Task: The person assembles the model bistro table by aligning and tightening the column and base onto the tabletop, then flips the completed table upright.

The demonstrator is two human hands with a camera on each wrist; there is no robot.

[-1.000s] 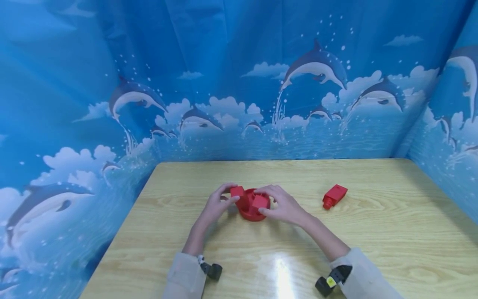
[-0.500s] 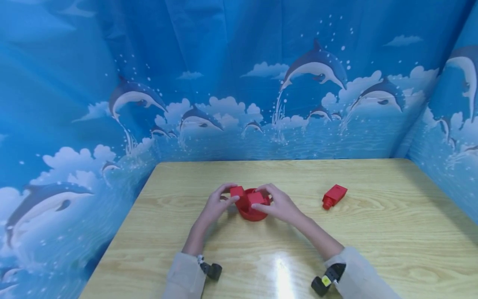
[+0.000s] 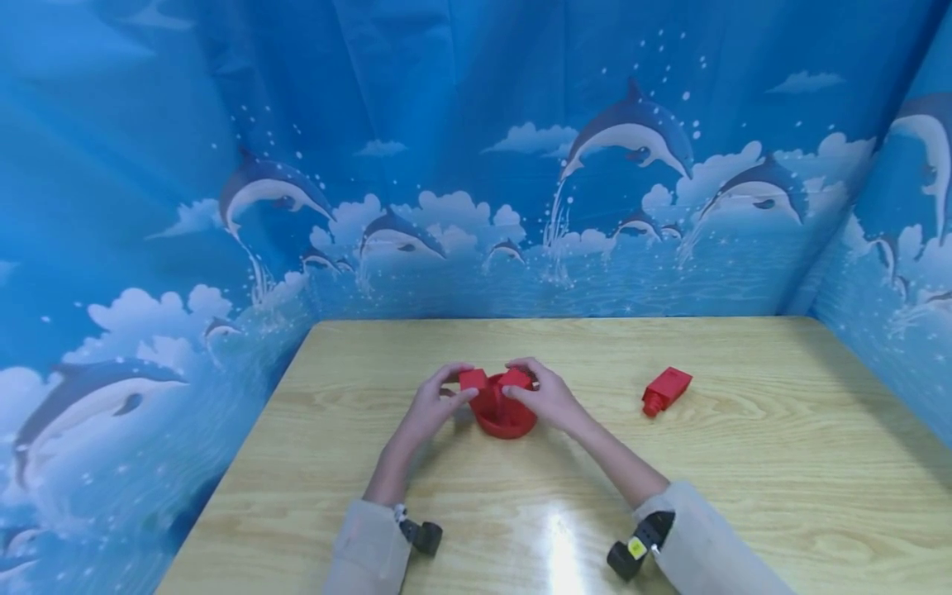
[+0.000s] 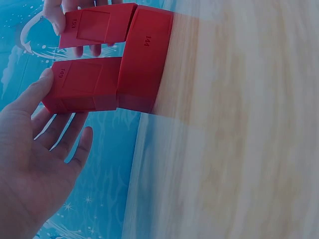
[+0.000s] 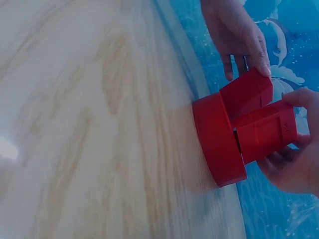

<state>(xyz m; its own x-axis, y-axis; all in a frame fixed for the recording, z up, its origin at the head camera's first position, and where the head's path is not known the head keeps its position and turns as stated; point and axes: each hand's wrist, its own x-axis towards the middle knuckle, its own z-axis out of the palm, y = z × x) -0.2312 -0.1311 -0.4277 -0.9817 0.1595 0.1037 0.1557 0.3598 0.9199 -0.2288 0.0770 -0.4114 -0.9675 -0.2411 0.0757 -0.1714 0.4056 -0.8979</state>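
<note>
A round red base [image 3: 507,429], marked 144 in the left wrist view, sits on the table with two red blocks standing in it. My left hand [image 3: 430,406] pinches the left block [image 4: 79,84] between thumb and fingers. The right block [image 5: 266,130] is held by my right hand [image 3: 556,406], thumb on the near side and fingers on the far side. Both blocks are tapered and carry small stamped numbers. Their lower ends reach the base, but how they are seated inside is hidden. A slim upright red part [image 3: 499,397] shows between the blocks.
Another red block [image 3: 667,388] with a round knobbed end lies on its side to the right on the wood-grain table [image 3: 744,463]. A blue dolphin-print curtain [image 3: 476,165] stands around the back and sides. Each wrist carries a small black camera [image 3: 421,537].
My right hand has shifted its block away from me, from the base's near right to its far right, level with the left block. My left hand has stayed in place.
</note>
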